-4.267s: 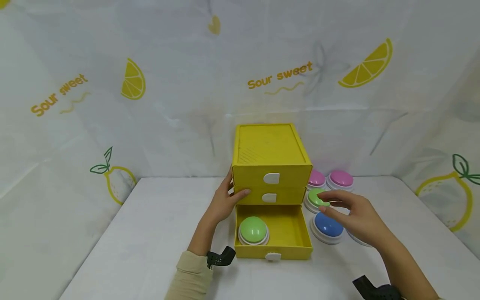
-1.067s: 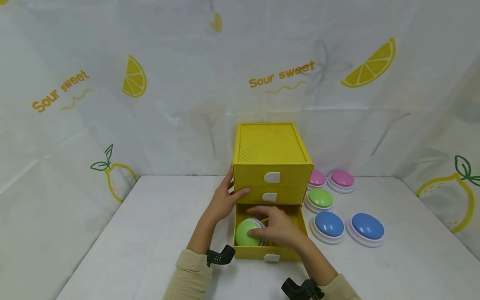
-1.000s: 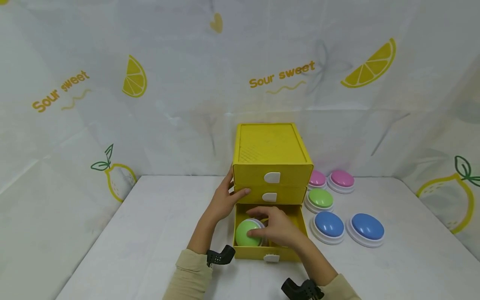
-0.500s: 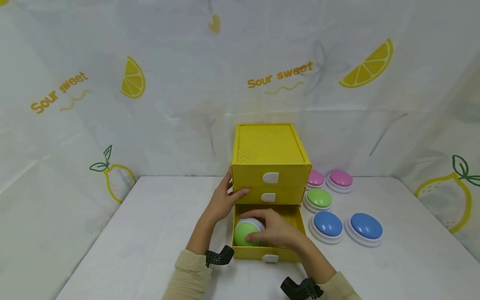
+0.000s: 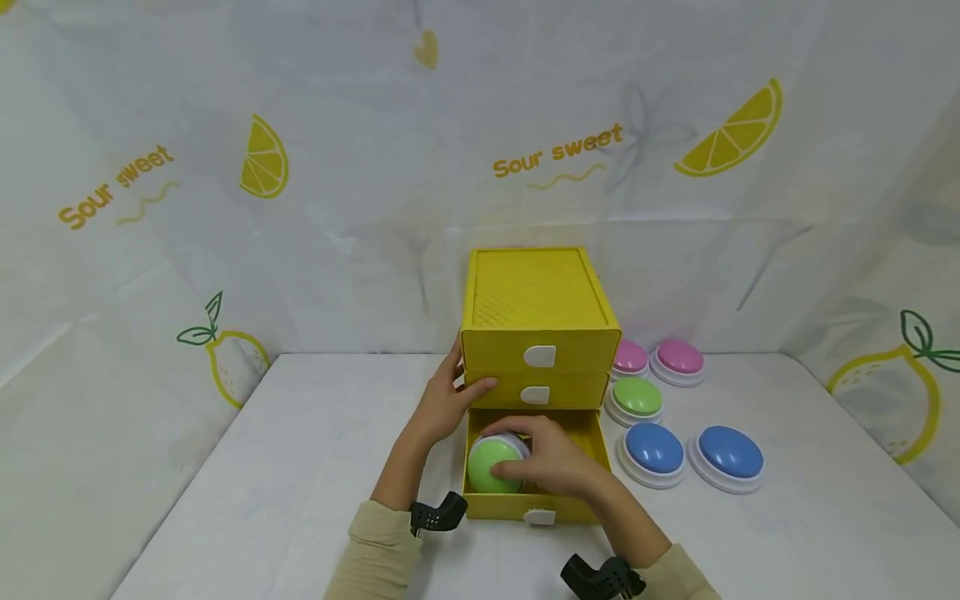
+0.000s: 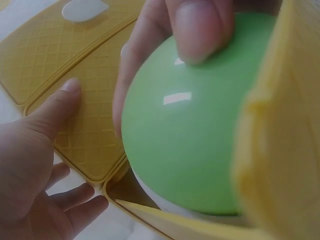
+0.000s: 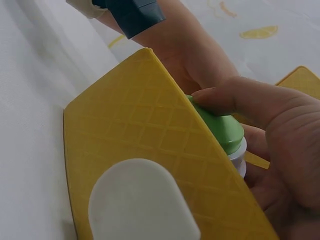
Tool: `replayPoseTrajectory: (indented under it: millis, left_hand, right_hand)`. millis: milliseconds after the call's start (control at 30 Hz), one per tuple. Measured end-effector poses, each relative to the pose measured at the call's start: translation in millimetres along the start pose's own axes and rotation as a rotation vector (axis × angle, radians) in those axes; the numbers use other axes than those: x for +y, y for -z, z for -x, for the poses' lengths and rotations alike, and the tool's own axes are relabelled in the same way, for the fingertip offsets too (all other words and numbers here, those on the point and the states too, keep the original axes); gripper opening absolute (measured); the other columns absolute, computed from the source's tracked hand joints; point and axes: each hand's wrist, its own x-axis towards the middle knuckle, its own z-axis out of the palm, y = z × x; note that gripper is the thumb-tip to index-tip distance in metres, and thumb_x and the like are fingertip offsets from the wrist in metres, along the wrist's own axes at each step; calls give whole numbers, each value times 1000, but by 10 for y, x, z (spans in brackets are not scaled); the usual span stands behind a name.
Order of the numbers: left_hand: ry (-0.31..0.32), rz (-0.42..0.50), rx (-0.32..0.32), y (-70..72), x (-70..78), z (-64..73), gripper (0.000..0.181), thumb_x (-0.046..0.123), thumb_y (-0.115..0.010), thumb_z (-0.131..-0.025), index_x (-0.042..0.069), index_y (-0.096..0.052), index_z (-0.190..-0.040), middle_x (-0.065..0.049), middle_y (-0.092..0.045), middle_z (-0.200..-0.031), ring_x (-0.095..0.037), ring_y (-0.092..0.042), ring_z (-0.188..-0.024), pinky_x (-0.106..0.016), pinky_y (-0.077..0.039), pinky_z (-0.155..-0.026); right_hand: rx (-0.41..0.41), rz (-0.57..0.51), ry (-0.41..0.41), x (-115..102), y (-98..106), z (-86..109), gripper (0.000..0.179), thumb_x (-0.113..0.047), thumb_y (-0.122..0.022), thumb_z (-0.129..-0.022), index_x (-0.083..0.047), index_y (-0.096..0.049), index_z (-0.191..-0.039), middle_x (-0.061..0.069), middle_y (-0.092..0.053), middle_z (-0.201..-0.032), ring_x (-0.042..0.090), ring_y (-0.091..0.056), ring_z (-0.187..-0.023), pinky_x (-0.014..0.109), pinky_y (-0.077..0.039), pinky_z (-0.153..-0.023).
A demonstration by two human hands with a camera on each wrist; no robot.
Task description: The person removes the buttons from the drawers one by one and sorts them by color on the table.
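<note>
A green push button [image 5: 491, 467] with a white base lies tilted inside the pulled-out bottom drawer [image 5: 495, 506] of a yellow drawer cabinet [image 5: 540, 287]. My right hand [image 5: 551, 458] grips that button, thumb on the green dome and fingers around the far side of the base. In the left wrist view, the dome [image 6: 185, 130] fills the middle and the base is mostly hidden. My left hand [image 5: 442, 404] rests against the cabinet's left side, its thumb on the middle drawer's front and its other fingers extended along the side.
Right of the cabinet stand two blue push buttons [image 5: 655, 447], another green button [image 5: 637, 397] and two pink buttons [image 5: 680, 357], one partly hidden by the cabinet. A lemon-printed white cloth [image 5: 360, 208] hangs behind the white table [image 5: 300, 467].
My right hand has moved left from above the buttons on the table into the bottom drawer and taken hold of the green button, which is now tilted. The left hand stays in place.
</note>
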Motion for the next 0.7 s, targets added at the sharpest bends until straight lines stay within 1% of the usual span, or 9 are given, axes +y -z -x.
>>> replayPoseTrajectory:
  millis: [167, 267, 433, 567, 700]
  left_hand:
    - [-5, 8, -1, 7, 6, 3, 90, 47, -70, -94, 50, -8, -158, 0, -24, -169, -35, -36, -151, -57, -44, -113]
    - [-4, 2, 0, 8, -3, 3, 90, 48, -69, -94, 51, -8, -158, 1, -24, -169, -36, -36, -150, -58, -43, -113]
    - [1, -3, -1, 2, -11, -3, 90, 50, -69, -94, 48, -8, -160, 0, -22, -169, -37, -35, -151, -58, -42, -114]
    - [21, -5, 1, -4, -4, 0, 91, 51, -69, -93, 45, -8, -160, -1, -21, -170, -37, -35, -151, -57, -41, -115]
    - [29, -4, 5, -3, 16, 1, 92, 50, -70, -92, 44, -9, -161, -1, -21, -170, -37, -34, -151, -57, -42, -115]
  right_hand:
    - [58, 17, -12, -20, 56, 20, 39, -28, -81, -83, -21, -73, -120, 2, -71, -119, 20, -60, -102, 34, -54, -88]
    - [87, 4, -19, -37, 113, 48, 39, -27, -81, -84, -19, -72, -121, 4, -70, -121, 21, -61, -104, 38, -55, -91]
    - [121, -26, -40, -42, 234, 122, 41, -25, -81, -84, -20, -71, -124, 5, -69, -127, 21, -63, -105, 37, -56, -93]
    - [148, -49, 0, -27, 358, 210, 44, -24, -80, -86, -15, -69, -128, 10, -67, -131, 22, -65, -106, 36, -56, -92]
    - [167, -93, 31, 12, 484, 313, 47, -21, -78, -88, -8, -66, -131, 16, -66, -132, 22, -65, -106, 34, -55, -90]
